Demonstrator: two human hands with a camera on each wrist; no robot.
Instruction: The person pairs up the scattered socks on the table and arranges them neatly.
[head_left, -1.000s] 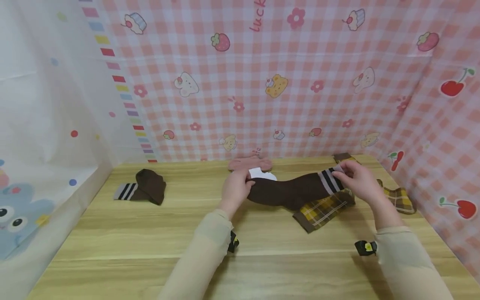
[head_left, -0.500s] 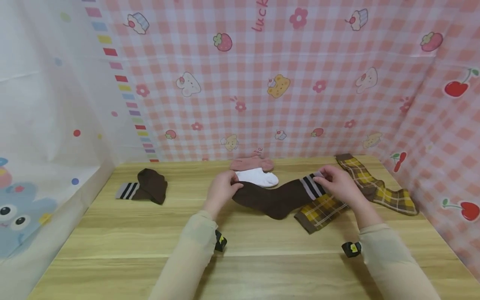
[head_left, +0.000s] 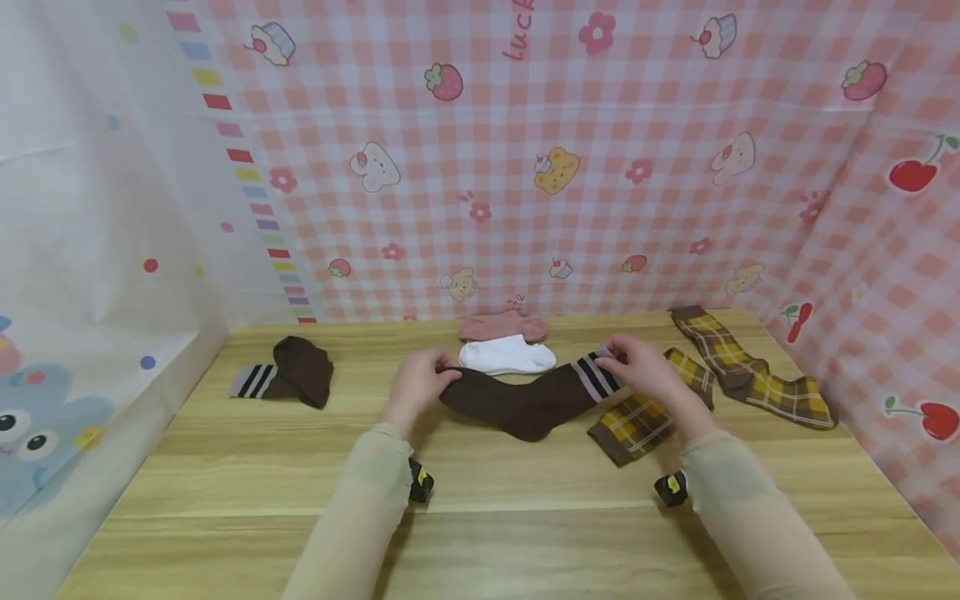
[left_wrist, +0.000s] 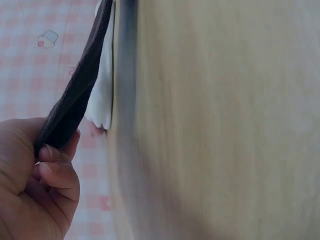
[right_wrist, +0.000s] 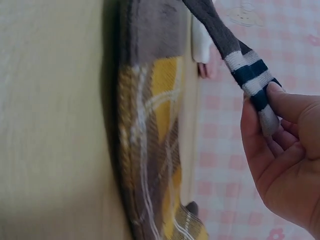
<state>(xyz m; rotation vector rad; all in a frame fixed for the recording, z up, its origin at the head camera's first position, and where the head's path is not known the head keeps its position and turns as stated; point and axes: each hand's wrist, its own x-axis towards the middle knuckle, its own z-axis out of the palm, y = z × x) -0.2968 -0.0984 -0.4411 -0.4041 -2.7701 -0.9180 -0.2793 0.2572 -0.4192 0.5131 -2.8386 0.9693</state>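
A dark brown sock (head_left: 525,408) with a grey-and-black striped cuff hangs stretched between my two hands, its heel sagging toward me. My left hand (head_left: 416,387) pinches the toe end; in the left wrist view thumb and fingers close on the dark fabric (left_wrist: 75,100). At the other end my right hand (head_left: 645,367) pinches the striped cuff (right_wrist: 252,77). Beneath and beside that hand lies a yellow-and-brown plaid sock (head_left: 633,429), partly covered by the hand and wrist. Just behind the held sock lies a white ankle sock (head_left: 510,356).
A similar brown striped sock (head_left: 300,372) lies folded over at the left of the wooden table (head_left: 510,542). Behind the white sock is a pink sock (head_left: 498,325). Another plaid sock (head_left: 753,373) stretches along the right edge. A pink checked curtain (head_left: 450,167) stands behind.
Both hands have moved left with the brown sock, off most of the plaid sock. The white sock, earlier mostly hidden behind my left hand, now shows fully.
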